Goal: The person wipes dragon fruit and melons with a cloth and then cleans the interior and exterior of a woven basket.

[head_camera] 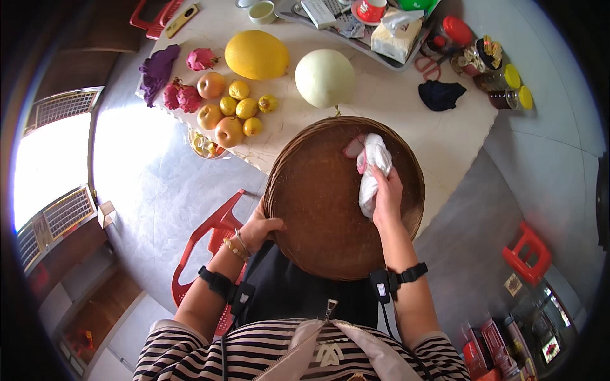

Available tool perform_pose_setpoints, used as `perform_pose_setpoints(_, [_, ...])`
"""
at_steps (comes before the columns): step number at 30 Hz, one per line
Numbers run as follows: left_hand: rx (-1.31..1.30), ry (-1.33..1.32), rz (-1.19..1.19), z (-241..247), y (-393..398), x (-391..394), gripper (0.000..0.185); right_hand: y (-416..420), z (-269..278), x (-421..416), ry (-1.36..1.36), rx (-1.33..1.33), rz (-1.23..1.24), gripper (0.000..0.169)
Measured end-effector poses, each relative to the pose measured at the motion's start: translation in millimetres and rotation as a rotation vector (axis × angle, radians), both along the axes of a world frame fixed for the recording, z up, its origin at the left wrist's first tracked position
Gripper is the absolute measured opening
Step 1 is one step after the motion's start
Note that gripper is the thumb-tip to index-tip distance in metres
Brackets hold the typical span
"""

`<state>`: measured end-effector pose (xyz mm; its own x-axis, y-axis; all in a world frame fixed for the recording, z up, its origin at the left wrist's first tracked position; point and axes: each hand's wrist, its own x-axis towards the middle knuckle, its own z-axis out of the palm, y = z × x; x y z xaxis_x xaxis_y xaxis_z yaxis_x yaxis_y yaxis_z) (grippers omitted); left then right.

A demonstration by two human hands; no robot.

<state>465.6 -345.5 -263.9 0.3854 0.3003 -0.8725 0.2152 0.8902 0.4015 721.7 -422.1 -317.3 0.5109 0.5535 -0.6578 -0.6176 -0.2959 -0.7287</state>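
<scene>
A round brown basket (314, 200) with a woven rim is tilted before me, its far side over the table edge. My left hand (262, 224) grips the rim at the left, thumb on the inner face and fingers hidden underneath. In my right hand (388, 193) is a bunched white cloth (376, 157) with pink trim, lying against the right part of the basket's inner surface. Just beyond the rim sit a pale green melon (325, 78) and a yellow melon (257, 55).
Left on the table (443, 157) are dragon fruits (188, 97), apples (229, 132), small yellow fruits (246, 108) and a purple cloth (159, 71). Right are a dark cloth (441, 95), scissors (428, 68), jars (505, 78) and a loaded tray (405, 64). A red chair (190, 257) stands left.
</scene>
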Motion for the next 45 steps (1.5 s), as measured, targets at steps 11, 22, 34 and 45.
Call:
perform_pose_setpoints(11, [0.207,-0.121,0.064,33,-47,-16,0.075,49,20,-70,-0.736,-0.005,0.359,0.029])
perform_pose_setpoints(22, [0.354,-0.186,0.363,70,-119,-85,0.071,31,66,-125,-1.55,0.024,0.801,0.032])
perform_pose_setpoints(34, [0.581,-0.142,0.493,149,-137,-143,0.07,73,147,-177,-1.6,0.401,0.644,0.024])
perform_pose_setpoints(45, [0.494,-0.176,0.776,190,-153,-132,0.066,-22,212,-224,-1.184,0.954,1.701,0.027])
